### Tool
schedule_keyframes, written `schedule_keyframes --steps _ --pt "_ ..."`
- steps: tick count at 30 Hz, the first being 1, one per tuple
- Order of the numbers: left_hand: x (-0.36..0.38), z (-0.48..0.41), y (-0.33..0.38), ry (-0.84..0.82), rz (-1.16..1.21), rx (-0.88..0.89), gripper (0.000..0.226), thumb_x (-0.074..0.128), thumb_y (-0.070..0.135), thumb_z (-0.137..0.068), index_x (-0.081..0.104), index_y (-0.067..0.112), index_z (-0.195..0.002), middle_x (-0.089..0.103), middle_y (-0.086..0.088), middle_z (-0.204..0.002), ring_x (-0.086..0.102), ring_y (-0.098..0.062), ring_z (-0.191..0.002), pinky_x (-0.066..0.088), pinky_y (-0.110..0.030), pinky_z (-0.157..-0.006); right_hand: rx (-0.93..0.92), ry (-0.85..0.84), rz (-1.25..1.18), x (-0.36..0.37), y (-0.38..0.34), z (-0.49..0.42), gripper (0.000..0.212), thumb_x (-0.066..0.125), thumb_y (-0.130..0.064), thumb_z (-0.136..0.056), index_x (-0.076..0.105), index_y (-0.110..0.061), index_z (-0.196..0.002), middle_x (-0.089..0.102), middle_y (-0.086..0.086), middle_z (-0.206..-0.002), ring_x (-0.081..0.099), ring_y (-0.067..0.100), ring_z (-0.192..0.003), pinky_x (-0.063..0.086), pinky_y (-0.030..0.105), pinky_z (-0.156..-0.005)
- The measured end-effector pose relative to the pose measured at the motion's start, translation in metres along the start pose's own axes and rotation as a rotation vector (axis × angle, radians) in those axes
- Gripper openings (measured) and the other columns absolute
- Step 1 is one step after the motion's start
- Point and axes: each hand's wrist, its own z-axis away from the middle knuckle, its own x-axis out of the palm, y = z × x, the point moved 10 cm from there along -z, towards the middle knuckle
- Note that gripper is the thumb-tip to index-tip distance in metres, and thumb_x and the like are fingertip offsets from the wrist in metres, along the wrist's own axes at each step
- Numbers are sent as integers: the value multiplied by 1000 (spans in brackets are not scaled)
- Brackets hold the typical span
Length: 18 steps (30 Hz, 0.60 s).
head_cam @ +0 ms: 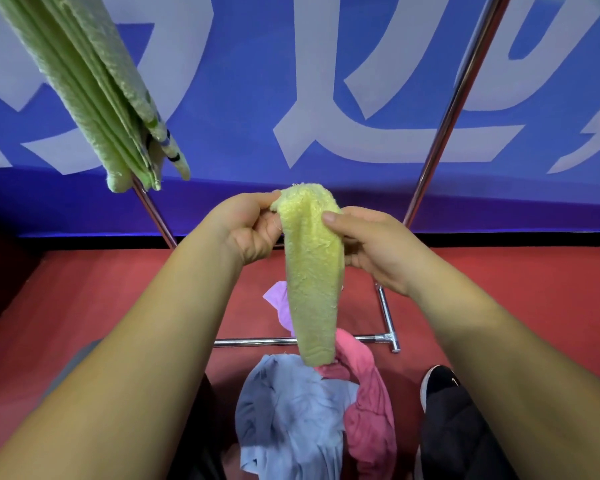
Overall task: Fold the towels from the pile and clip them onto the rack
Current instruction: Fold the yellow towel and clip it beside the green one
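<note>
A narrow, folded yellow towel (311, 271) hangs straight down between my two hands. My left hand (246, 226) pinches its top left corner. My right hand (364, 244) grips its right edge with the thumb across the front. Below lies the pile: a blue-grey towel (288, 407), a pink towel (368, 403) and a lilac cloth (279, 303). Green folded towels (94, 84) hang from the rack at the upper left, with a clip (168, 143) near their lower end. The rack's chrome upright (454, 105) rises on the right, and its base bar (257, 341) lies on the floor.
A blue banner with large white characters (326, 98) backs the rack. The floor (101, 289) is red. My black shoe (437, 382) and dark trouser leg stand right of the pile. A second chrome leg (153, 209) slants down at the left.
</note>
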Motion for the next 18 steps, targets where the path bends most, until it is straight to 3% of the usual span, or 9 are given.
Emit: schedule_keyframes --steps 2,6,7,9,12,15,18 --pt "-5 -2 2 15 38 8 23 54 -1 -108 64 -9 -127 78 -20 -89 80 -26 -67 64 -32 -54 -49 46 77 -2 -3 0 14 73 -23 -102 71 -11 -95 73 12 -91 68 23 -84 58 43 -86" --pt "2 -8 2 -63 28 31 36 45 -1 -108 56 -16 -139 73 -25 -123 79 -32 -101 66 -41 -85 -102 146 116 -8 -11 2 17 68 -22 -105 71 -5 -106 77 16 -97 74 24 -89 65 37 -83" --pt "7 -9 1 -98 6 40 36 46 3 -108 57 -15 -137 73 -25 -125 78 -33 -105 66 -43 -87 -99 165 114 -10 -11 2 14 66 -21 -106 71 -8 -106 78 16 -98 76 24 -88 65 36 -80" --pt "16 -9 -1 -142 -81 59 29 52 14 -107 63 -5 -126 76 -20 -114 78 -33 -100 66 -43 -83 -97 210 104 -15 -13 2 12 64 -20 -108 71 -11 -105 79 16 -100 78 27 -88 65 39 -78" --pt "26 -7 -10 -182 -329 72 25 60 26 -103 67 6 -116 72 -11 -104 76 -29 -98 64 -41 -83 -90 300 76 -29 -16 2 20 61 -22 -109 70 -4 -113 78 25 -112 79 35 -96 66 47 -83" --pt "34 -8 -23 -222 -565 84 20 62 25 -103 69 13 -116 74 -6 -106 74 -22 -97 60 -36 -84 -69 361 55 -43 -19 4 24 59 -24 -110 68 -2 -118 73 30 -120 78 42 -100 63 55 -90" --pt "39 -9 -33 -256 -770 107 24 66 19 -102 72 15 -124 78 -5 -112 73 -18 -101 60 -34 -89 -51 413 60 -55 -23 9 20 60 -25 -110 69 -7 -113 75 27 -118 78 41 -95 64 51 -87"
